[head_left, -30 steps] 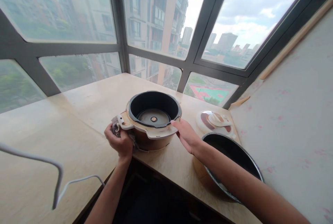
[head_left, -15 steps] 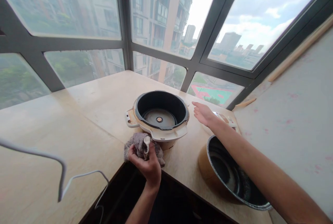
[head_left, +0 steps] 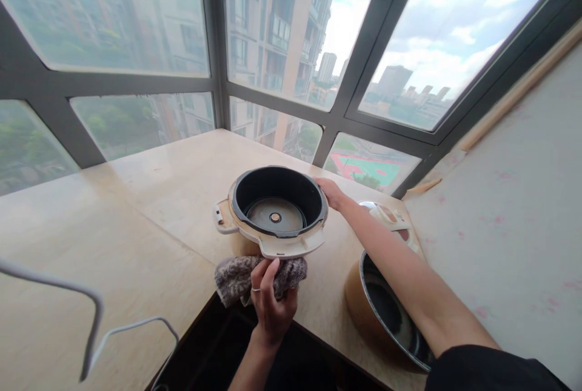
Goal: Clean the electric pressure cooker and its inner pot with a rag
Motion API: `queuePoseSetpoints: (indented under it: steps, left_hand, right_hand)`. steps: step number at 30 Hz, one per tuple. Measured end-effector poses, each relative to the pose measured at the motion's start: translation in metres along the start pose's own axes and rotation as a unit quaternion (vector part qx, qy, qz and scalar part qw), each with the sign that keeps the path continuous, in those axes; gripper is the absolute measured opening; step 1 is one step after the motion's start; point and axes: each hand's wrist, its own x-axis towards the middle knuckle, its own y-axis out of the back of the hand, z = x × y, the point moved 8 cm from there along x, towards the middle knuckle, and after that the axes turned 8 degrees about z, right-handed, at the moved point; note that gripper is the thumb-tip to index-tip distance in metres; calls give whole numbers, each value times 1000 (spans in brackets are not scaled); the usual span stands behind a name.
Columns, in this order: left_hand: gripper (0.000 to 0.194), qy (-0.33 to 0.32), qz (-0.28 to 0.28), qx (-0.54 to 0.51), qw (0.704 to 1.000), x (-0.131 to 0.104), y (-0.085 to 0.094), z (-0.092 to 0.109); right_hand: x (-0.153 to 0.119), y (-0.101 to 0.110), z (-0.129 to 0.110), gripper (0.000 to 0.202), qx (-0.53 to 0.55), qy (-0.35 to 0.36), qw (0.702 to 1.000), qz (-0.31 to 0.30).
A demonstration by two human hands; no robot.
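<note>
An electric cooker body with a black, empty well and a cream rim stands on the counter in front of me. My left hand is closed on a grey, mottled cloth, held against the cooker's front just under the rim. A ring shows on one finger. Reaching across to the cooker's far right side, my right hand grips the rim there; its fingertips are partly hidden behind it. Beneath my right forearm an inner pot with a dark inside stands on the counter, partly covered by the arm.
The cooker lid lies at the right by the papered wall. A white cable loops in at the lower left. Windows border the pale counter at the back, and a dark recess opens at its front edge.
My right hand has come from beside the cooker onto its far right rim. My left hand has turned over and brought the cloth up and right against the cooker's front.
</note>
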Motion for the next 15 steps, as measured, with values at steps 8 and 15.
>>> queuePoseSetpoints:
  steps: [8,15]
  left_hand:
    - [65,-7,58,21,998,3,12,-15]
    - [59,25,97,71,992,11,31,-34]
  right_hand:
    - [-21,-1,14,24,118,-75,990,14]
    - [-60,7,33,20,190,-76,973,106]
